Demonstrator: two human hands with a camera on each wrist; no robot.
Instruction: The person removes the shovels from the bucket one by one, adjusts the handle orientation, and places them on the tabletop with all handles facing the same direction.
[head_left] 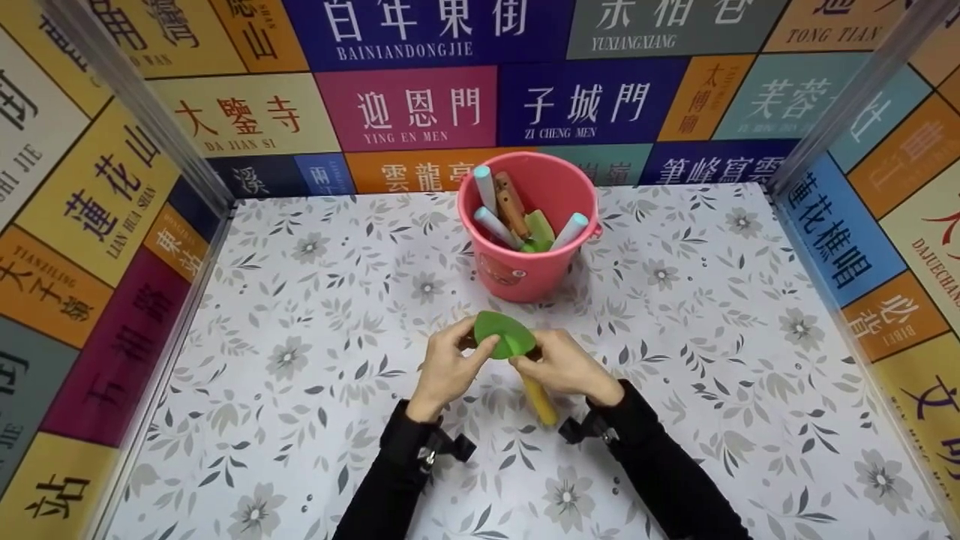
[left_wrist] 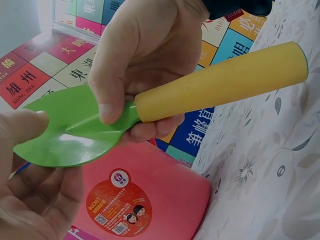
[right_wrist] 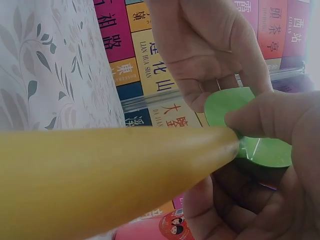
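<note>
A toy hand trowel with a green blade [head_left: 501, 330] and a smooth yellow handle [left_wrist: 220, 82] is held between both hands, in front of the bucket. My left hand [head_left: 448, 369] pinches the blade by its edge, thumb on the face and fingers underneath. The right hand [head_left: 568, 364] grips the neck where blade meets handle; its thumb presses there in the left wrist view. Toward me and downward points the free end of the handle, which looms large in the right wrist view. Fingers behind the blade are partly hidden.
A pinkish-red bucket [head_left: 517, 274] stands at the back middle, with a round label on its side. Inside it are white handles with light-blue ends [head_left: 484, 189], a brown wooden piece [head_left: 512, 210] and green parts. Printed panels [head_left: 420, 109] wall the flower-patterned table [head_left: 330, 450].
</note>
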